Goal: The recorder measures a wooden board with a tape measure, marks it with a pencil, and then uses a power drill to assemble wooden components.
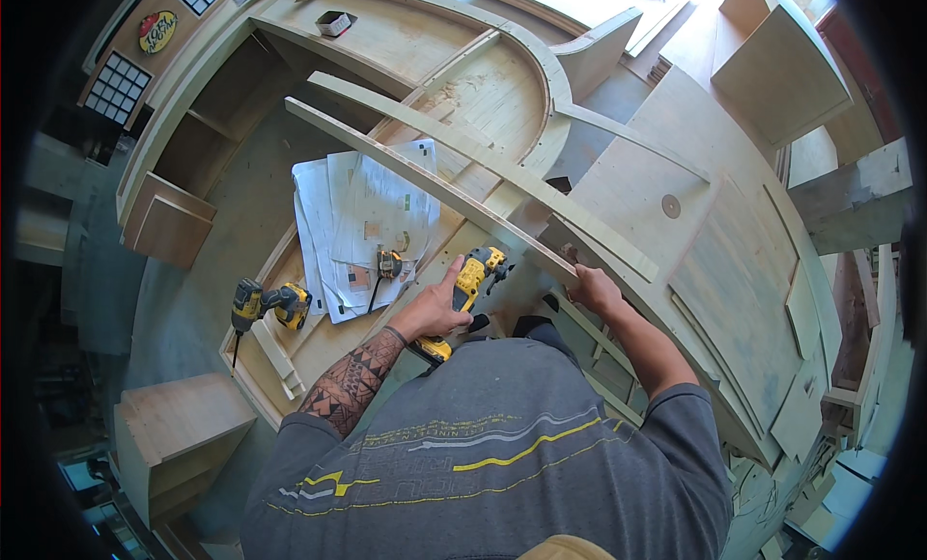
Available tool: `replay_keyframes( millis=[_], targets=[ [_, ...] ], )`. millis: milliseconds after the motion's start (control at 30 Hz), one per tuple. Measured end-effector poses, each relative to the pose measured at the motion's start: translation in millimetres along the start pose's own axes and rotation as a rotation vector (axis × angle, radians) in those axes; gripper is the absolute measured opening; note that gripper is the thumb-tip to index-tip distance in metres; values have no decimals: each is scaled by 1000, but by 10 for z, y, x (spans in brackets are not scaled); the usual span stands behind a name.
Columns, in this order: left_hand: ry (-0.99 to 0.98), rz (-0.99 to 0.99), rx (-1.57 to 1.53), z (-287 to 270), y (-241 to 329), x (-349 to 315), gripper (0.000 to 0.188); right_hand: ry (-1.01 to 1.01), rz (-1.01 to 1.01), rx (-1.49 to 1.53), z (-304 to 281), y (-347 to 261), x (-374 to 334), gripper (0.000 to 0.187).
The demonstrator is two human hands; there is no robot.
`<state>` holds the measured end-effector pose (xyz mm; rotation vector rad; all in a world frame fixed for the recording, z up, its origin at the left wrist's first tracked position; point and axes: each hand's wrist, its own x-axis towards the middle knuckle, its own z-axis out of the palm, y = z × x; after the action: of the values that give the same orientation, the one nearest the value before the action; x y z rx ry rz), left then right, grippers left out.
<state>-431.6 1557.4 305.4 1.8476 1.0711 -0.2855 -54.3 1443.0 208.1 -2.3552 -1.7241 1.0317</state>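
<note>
Clasping power tool (472, 276) in left grip (432, 310), likely heavy, best held mid-body; pinching wooden strip (435, 187), near end, in right grip (593, 288).

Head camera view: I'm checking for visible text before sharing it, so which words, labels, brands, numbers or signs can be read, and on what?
I don't copy wording, only where it stands:
Oval sign on the brown panel: large lettering, wording withheld.
Grey shirt: lettering too faint to read reliably.
Paper sheets: print too small.
Yellow power tool in the left hand: any markings too small.
</note>
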Motion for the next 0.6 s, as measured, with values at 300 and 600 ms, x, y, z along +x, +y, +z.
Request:
replay_keyframes(
  millis=[300,600],
  targets=[
    [10,11,47,-49,99,1,126,-14,-9,4,-2,47,11,37],
    [22,13,78,-40,127,13,125,-32,1,-34,-1,59,29,38]
  ],
)
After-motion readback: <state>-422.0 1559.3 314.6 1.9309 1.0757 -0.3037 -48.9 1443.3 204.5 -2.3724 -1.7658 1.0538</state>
